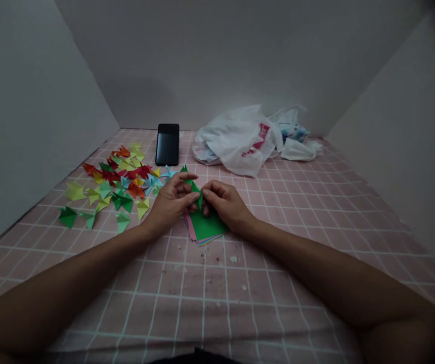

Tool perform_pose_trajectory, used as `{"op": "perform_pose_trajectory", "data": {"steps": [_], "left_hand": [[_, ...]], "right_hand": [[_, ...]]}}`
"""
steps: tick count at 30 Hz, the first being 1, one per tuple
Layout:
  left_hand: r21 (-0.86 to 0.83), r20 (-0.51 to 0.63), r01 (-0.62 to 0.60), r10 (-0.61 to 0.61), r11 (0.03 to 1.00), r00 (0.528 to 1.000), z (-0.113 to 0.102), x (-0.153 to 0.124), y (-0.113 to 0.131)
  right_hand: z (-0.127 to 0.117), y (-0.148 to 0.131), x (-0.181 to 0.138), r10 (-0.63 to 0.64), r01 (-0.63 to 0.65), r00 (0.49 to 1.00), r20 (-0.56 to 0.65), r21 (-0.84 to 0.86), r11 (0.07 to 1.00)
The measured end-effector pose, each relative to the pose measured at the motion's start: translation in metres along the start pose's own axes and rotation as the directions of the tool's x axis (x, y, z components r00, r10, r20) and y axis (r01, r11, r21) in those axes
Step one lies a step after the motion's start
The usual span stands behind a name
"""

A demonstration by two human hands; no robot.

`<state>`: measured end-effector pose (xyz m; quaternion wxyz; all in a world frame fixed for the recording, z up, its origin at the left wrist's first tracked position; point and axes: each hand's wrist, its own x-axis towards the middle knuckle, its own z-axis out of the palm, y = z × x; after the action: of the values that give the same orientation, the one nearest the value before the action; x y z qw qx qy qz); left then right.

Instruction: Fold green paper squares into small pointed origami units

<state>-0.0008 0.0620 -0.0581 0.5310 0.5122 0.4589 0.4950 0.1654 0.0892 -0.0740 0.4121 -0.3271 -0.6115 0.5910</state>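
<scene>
Between my two hands is a small folded piece of green origami paper, narrow and pointed. My left hand pinches it between thumb and fingers from the left. From the right, my right hand closes its thumb and index finger on the piece's edge. Beneath the hands lies a stack of square origami paper, green on top, with pink, blue and yellow edges showing. To the left of my left hand spreads a pile of folded paper figures in red, orange, yellow, green and light blue.
A black smartphone lies behind the paper figures. White plastic bags with red print sit near the back wall, beside a crumpled blue-and-white packet. The pink checked cloth is bounded by pale walls left, right and back.
</scene>
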Motion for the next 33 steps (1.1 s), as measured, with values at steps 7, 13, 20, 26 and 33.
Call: {"op": "perform_pose_trajectory", "data": {"steps": [7, 13, 20, 26, 33], "left_hand": [[0.111, 0.05, -0.027, 0.022, 0.993, 0.998, -0.0004, -0.0001, 0.0032], [0.131, 0.063, -0.032, 0.024, 0.991, 0.998, -0.0009, -0.0002, 0.0039], [0.147, 0.091, -0.067, 0.054, 0.987, 0.994, -0.0045, 0.0024, 0.0038], [0.184, 0.08, -0.057, 0.043, 0.981, 0.996, -0.0066, 0.0043, 0.0036], [0.172, 0.057, -0.111, 0.102, 0.979, 0.993, -0.0052, 0.0039, 0.0044]], "right_hand": [[-0.001, 0.0023, 0.0005, -0.022, 0.022, 1.0, 0.008, -0.02, 1.0], [-0.0021, 0.0004, 0.0014, -0.026, 0.026, 1.0, 0.013, -0.032, 0.999], [-0.0037, -0.0025, 0.0018, -0.001, 0.001, 0.999, 0.042, -0.001, 1.0], [-0.0058, -0.0069, 0.002, 0.003, -0.001, 0.998, 0.056, -0.036, 0.999], [-0.0035, -0.0058, 0.0012, -0.022, 0.025, 0.999, 0.048, -0.075, 0.997]]}}
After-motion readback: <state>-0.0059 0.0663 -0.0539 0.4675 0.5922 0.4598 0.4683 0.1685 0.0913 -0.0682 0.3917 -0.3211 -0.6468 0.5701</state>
